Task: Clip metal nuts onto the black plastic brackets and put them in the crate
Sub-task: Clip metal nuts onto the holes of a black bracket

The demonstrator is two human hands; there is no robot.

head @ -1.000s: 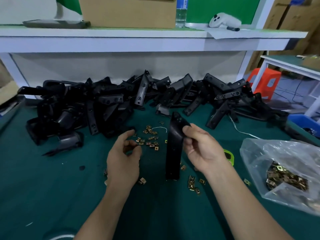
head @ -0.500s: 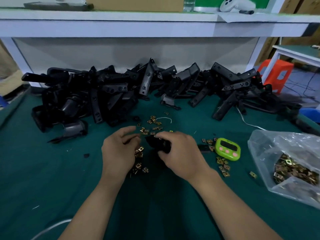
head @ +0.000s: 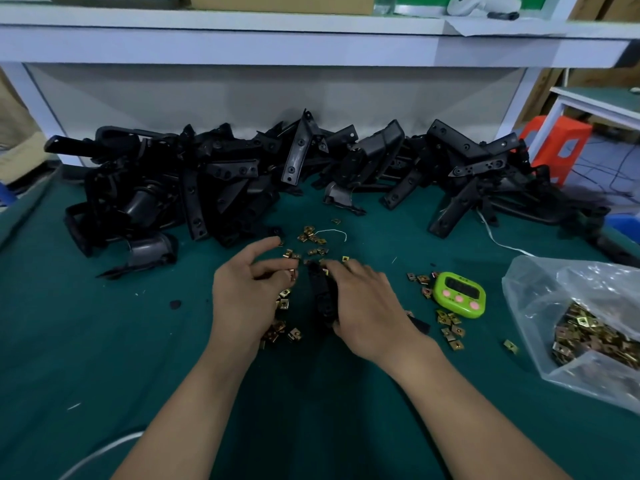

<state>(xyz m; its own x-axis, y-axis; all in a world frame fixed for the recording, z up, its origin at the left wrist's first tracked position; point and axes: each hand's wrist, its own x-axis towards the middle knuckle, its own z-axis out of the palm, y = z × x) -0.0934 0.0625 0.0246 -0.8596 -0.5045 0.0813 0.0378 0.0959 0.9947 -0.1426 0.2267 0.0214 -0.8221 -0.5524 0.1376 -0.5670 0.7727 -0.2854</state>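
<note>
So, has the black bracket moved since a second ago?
Yes: the black bracket dropped from upright to lying flat, level with the green timer on its left, under the right hand.

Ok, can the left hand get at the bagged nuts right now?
Probably not easily: the right hand and its bracket lie between the left hand and the bag at far right.

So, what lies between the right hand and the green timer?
A few loose metal nuts on the green mat, in the head view.
</note>
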